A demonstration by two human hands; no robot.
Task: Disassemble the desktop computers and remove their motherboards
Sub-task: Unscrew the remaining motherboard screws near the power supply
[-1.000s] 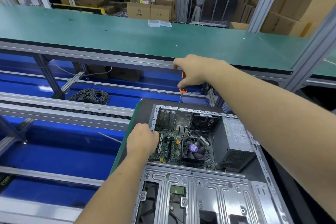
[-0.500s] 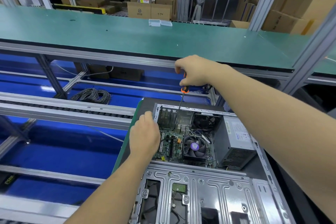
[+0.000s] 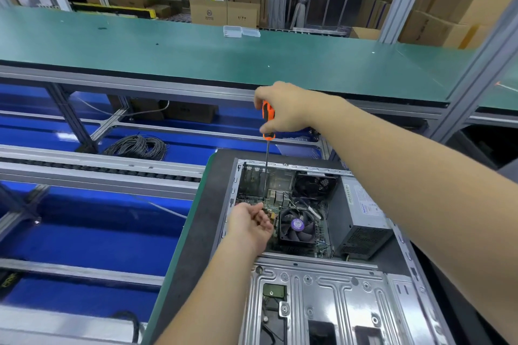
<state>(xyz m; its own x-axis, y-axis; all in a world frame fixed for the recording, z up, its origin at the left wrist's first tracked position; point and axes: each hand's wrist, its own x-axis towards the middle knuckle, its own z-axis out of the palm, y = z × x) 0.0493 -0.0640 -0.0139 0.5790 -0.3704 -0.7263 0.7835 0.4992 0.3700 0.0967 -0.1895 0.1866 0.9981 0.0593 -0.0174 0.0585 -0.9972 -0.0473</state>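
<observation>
The right hand (image 3: 288, 110) is wrapped round the orange handle of a screwdriver (image 3: 268, 120), and the thin shaft is held upright, its tip down at the motherboard (image 3: 276, 206) near the far end of the open computer case (image 3: 322, 283). The left hand (image 3: 252, 223) is cupped palm-up beside the tip, fingers loosely curled; whether anything is held in it cannot be told. The motherboard is seen flat in the case, with the fan (image 3: 297, 225) just right of the left hand and the grey power supply (image 3: 361, 221) beyond that.

A slip is the risk here: if the tip is not seated squarely, the screw head could be stripped or the board scratched. A freed screw could also be dropped among the parts if it is missed by the cupped hand.

The case is laid on a dark mat on the table (image 3: 179, 260), green at its edge. A coil of cable (image 3: 137, 147) is seen on the blue level below, a long green bench (image 3: 196, 56) runs across behind, and cardboard boxes (image 3: 224, 11) are stacked in the room beyond.
</observation>
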